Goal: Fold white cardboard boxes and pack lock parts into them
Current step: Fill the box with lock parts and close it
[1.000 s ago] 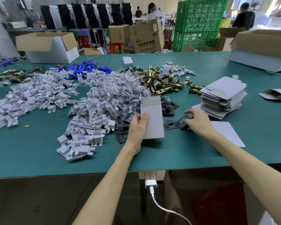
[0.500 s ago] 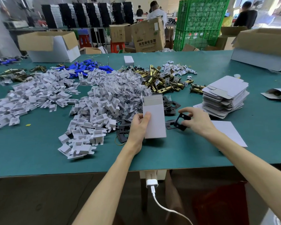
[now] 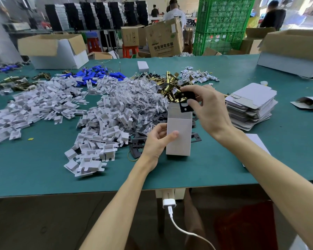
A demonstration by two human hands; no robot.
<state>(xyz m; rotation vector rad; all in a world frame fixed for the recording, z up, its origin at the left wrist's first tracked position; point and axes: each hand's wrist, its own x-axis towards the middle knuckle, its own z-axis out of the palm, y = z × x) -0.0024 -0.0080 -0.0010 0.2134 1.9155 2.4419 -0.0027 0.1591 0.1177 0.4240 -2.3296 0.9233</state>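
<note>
- The left hand (image 3: 157,141) gripped the upright white box (image 3: 179,136) by its side.
- The right hand (image 3: 206,109) pinched a black plate (image 3: 185,101) just above the box's open top.
- The thin card would probably dent, so its edges were best held lightly.

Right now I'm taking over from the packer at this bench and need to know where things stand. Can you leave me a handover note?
Left hand: grips the folded white box upright, top flap open.
Right hand: pinches a black plate at the box's open top, not yet inside.
Done: box folded, plate picked up.
Left: drop the plate in, add the remaining parts, close the flap. The box's contents cannot be seen.
Supplies: flat box blanks stacked on the right, more black plates beside the box, brass latches behind it.
</note>
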